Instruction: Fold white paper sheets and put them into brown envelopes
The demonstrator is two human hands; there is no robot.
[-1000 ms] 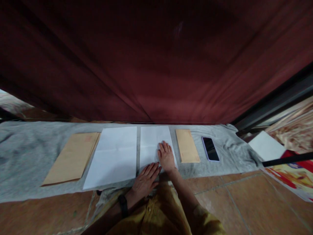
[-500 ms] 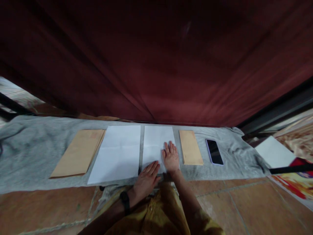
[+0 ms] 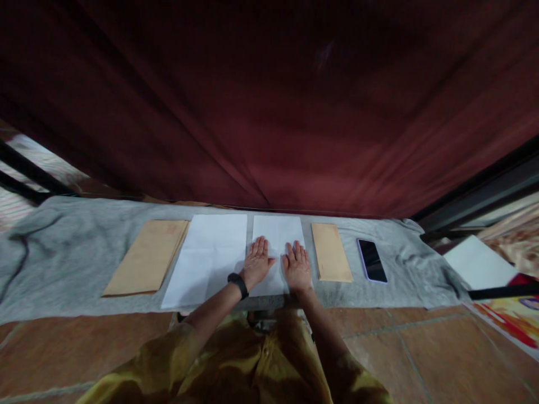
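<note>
My left hand point(image 3: 257, 261) lies flat on the left edge of a narrower white sheet of paper point(image 3: 278, 229), fingers stretched out. On the same sheet's right edge rests my right hand point(image 3: 297, 268), also flat, its fingers slightly apart. Neither hand grips anything. Left of this sheet is a larger white sheet point(image 3: 210, 252) with faint crease lines. Farther left lies a stack of brown envelopes point(image 3: 147, 258). A smaller brown envelope point(image 3: 332, 252) sits just right of my right hand.
A phone with a pale purple case point(image 3: 372, 260) lies right of the small envelope. Grey cloth point(image 3: 404, 264) covers the narrow surface under everything. A dark red curtain point(image 3: 269, 112) hangs behind it. Black bars point(image 3: 484, 185) stand at both sides, and tiled floor point(image 3: 421, 348) shows in front.
My left hand has moved forward from the sheet's near edge to its left side. My right hand stays flat in about the same place on the paper. The view has shifted slightly.
</note>
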